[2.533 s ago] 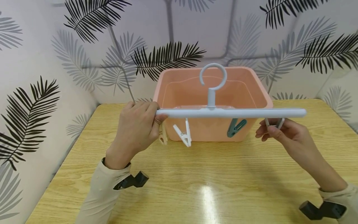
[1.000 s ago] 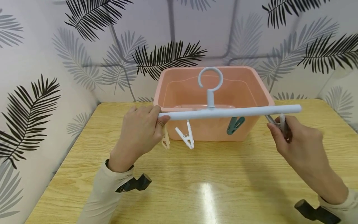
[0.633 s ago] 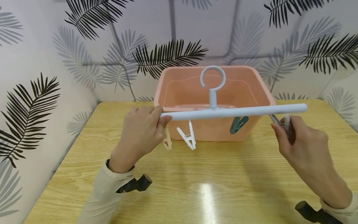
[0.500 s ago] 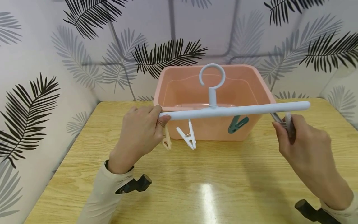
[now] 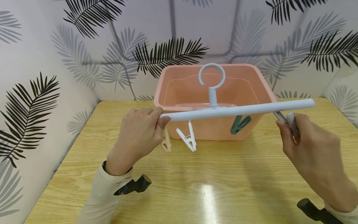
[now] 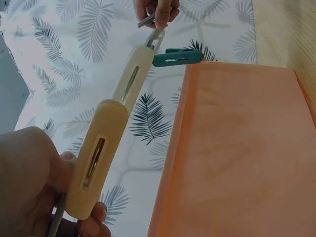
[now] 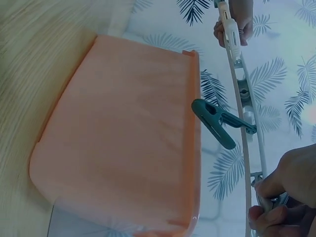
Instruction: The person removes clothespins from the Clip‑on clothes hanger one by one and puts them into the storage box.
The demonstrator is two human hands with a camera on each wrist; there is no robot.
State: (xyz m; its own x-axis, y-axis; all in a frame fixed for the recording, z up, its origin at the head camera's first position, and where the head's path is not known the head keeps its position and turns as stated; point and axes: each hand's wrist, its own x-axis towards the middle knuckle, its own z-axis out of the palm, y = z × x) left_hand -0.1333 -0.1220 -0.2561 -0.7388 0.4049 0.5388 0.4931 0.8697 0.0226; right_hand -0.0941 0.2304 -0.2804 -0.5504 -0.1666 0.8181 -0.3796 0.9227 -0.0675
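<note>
I have the left hand (image 5: 137, 137) gripping the hanger (image 5: 237, 111) by its left end; from it hang 3: beige clip (image 6: 104, 133), white clip (image 5: 191, 135), green clip (image 5: 236, 127), the pink bin (image 5: 212, 128) behind; my right hand's (image 5: 318, 149) fingers pinch a grey clip (image 5: 294, 126).

Head view faces forward and down; nearer wrist views, from opposite sides, share the green clip (image 6: 177, 55)

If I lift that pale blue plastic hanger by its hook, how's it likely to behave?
The hanger is probably stiff: it looks straight while the left hand grips one end. It's likely light for its length, since it appears hollow underneath. The dark green plastic clip, angled below it, may swing.
</note>
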